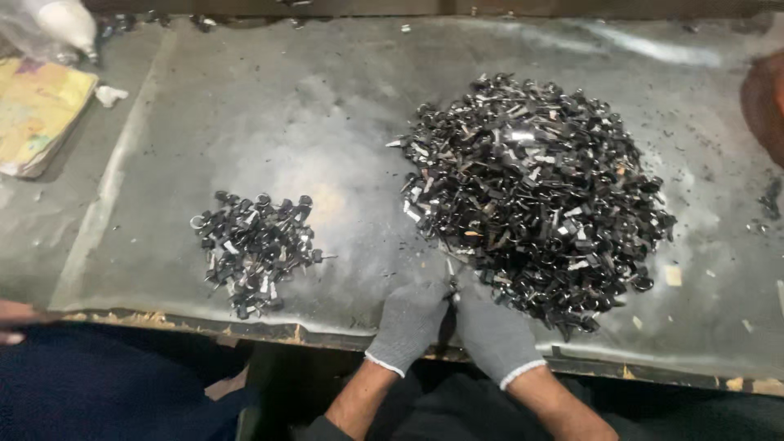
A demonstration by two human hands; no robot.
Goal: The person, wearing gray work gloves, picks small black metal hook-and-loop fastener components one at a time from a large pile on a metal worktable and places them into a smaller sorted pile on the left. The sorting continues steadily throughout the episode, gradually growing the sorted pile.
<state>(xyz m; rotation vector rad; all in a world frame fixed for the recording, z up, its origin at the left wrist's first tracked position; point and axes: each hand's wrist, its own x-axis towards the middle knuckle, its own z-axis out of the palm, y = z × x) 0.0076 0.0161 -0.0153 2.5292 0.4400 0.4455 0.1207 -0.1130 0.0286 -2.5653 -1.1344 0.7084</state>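
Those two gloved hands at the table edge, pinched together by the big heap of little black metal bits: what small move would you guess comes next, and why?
Probably a short carry to the left. The left hand and right hand meet at one small piece at the near edge of the big heap. A smaller pile of like pieces lies apart to the left on the grey table, so I would guess the piece goes there.

Small dark metal piece pinched upright between both hands, touching big pile
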